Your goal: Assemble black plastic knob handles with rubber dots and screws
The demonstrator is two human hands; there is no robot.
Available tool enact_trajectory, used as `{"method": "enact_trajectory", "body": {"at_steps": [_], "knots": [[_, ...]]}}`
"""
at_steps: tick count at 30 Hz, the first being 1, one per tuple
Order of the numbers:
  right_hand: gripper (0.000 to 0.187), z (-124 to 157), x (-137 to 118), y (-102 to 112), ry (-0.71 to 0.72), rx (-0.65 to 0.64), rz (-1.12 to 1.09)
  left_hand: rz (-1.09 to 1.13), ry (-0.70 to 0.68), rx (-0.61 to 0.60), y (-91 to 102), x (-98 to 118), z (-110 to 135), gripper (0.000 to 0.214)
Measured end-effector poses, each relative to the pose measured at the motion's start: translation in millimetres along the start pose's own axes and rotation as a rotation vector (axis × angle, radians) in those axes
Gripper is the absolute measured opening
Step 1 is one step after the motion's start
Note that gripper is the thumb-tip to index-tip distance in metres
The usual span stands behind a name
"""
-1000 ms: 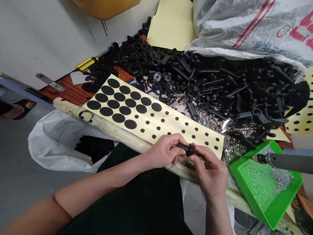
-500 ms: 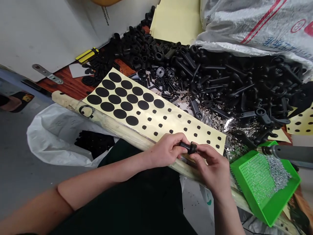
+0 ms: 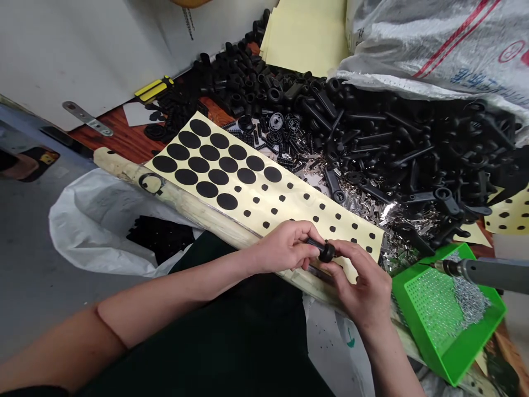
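Left hand (image 3: pixel 283 247), right hand (image 3: pixel 363 286) — both gripping 1 black plastic part (image 3: pixel 326 251)

The left hand (image 3: pixel 283 248) and right hand (image 3: pixel 363 284) hide most of the black plastic part (image 3: pixel 326 252)

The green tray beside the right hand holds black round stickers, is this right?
Not quite: the head view shows the green tray holding small silver metal pieces, not black round stickers. It does stand beside the right hand.
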State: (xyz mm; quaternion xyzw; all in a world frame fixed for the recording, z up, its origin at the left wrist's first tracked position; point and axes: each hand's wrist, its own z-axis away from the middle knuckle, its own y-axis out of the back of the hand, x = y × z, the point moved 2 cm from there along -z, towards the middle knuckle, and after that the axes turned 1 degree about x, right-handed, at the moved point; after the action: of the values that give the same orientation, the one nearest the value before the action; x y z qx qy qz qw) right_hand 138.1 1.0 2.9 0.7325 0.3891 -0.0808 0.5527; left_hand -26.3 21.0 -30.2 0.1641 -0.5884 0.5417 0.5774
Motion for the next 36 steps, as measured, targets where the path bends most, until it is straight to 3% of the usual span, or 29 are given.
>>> {"method": "enact_trajectory", "body": {"at_steps": [6, 11, 19, 29, 32, 36], "knots": [[0.019, -1, 4, 0, -0.084, -0.060, -0.064, 0.017, -0.048, 0.028, -0.7, -3, 0, 0.010], [0.017, -3, 0, 2, -0.035, -0.073, -0.028, -0.004, -0.066, 0.029, -0.3, -2, -1, 0.009], [0.025, 6, 0, -5, -0.219, 0.001, -0.138, 0.030, -0.064, 0.030, -0.8, -1, 0, 0.008], [0.021, -3, -3, -2, -0.206, -0.043, -0.101, 0.019, -0.099, 0.029, 1.3, -4, 0, 0.008], [0.022, -8, -11, -2, -0.191, 0.006, -0.074, 0.084, -0.100, 0.020, 2.7, -3, 0, 0.008], [0.026, -18, -25, -7, -0.126, 0.053, -0.055, 0.244, -0.109, -0.008, 3.5, 1, 3, 0.023]]}}
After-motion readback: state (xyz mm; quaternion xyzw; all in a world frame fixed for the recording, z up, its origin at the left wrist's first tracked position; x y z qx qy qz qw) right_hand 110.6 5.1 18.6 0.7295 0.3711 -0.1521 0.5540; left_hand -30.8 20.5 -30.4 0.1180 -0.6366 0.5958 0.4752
